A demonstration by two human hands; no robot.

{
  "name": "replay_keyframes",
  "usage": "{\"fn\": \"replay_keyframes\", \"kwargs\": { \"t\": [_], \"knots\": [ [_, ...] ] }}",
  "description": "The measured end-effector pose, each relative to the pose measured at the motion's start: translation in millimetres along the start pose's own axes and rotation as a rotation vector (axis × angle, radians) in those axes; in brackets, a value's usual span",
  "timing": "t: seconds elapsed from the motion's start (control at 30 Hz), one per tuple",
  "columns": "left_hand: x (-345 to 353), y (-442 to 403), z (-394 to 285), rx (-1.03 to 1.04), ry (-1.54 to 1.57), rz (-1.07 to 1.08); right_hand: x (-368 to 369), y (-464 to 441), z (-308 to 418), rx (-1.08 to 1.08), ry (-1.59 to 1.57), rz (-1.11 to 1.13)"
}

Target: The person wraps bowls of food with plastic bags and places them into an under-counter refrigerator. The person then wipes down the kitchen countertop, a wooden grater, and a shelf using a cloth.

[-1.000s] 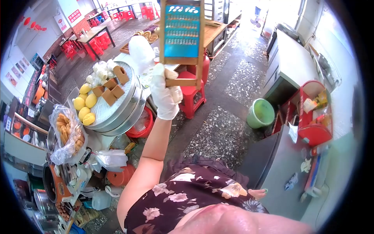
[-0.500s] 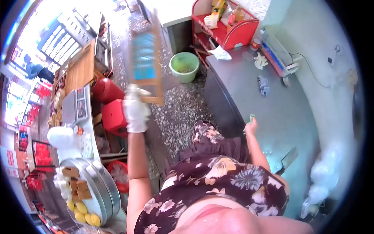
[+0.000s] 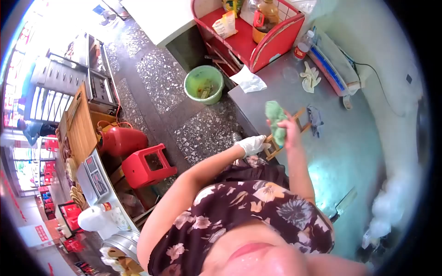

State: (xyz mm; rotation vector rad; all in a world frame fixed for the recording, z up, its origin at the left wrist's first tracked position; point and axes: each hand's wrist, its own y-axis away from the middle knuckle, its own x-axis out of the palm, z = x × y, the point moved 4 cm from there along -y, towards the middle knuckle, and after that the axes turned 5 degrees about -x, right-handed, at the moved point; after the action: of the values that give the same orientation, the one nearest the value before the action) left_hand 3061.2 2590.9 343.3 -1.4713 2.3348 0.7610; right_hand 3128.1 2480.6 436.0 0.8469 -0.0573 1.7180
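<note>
My left hand (image 3: 252, 146), in a white glove, grips the near end of a light wooden frame (image 3: 271, 154) with crossbars. The frame reaches over the grey metal tabletop (image 3: 336, 147), and its middle is hidden behind my right hand. My bare right hand (image 3: 291, 130) is closed around a crumpled green cloth (image 3: 275, 115), held over the frame. Beyond the frame's far end lies a grey-blue rag (image 3: 316, 120). A flat-bladed tool with a dark handle (image 3: 345, 202) rests on the tabletop near my right elbow.
A white glove (image 3: 310, 77), a bottle (image 3: 302, 46) and a white paper (image 3: 248, 79) lie or stand on the far tabletop, beside a red shelf (image 3: 276, 46). On the floor are a green bucket (image 3: 204, 85), a red stool (image 3: 147, 165) and a red gas cylinder (image 3: 123, 141).
My left hand has swung the wooden frame from over the floor on the left to the tabletop. My right hand has risen forward with the green cloth, and my view has shifted.
</note>
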Motion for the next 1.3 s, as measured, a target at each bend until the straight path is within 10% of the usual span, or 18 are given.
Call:
{"fn": "replay_keyframes", "kwargs": {
  "t": [0.1,0.23,0.5,0.77,0.9,1.1,1.3],
  "knots": [
    [-77.3,-15.1,-11.5,0.142,-0.120,0.019,32.8,-49.0,-7.1,0.106,0.000,0.091],
    [-226.2,-42.0,-10.5,-0.161,-0.205,-0.474,89.4,-89.8,3.7,0.127,-0.088,0.182],
    [-431.4,-158.9,29.3,-0.050,-0.275,-1.039,137.6,-209.4,-15.3,-0.059,0.014,-0.085],
    [-485.5,-225.0,85.2,0.030,-0.077,-0.687,134.1,-350.3,-11.0,-0.756,0.464,-0.987],
    [-536.0,-168.6,83.8,0.264,0.713,-0.610,100.7,-432.0,-47.3,-0.252,1.169,-1.227],
    [-569.7,-107.5,130.5,0.053,0.531,-0.844,112.2,-516.7,-67.1,-0.139,1.645,-1.140],
    [-570.9,-62.3,177.4,-0.072,0.292,-0.993,136.6,-524.9,-12.0,-0.546,1.190,-1.088]
  ]
}}
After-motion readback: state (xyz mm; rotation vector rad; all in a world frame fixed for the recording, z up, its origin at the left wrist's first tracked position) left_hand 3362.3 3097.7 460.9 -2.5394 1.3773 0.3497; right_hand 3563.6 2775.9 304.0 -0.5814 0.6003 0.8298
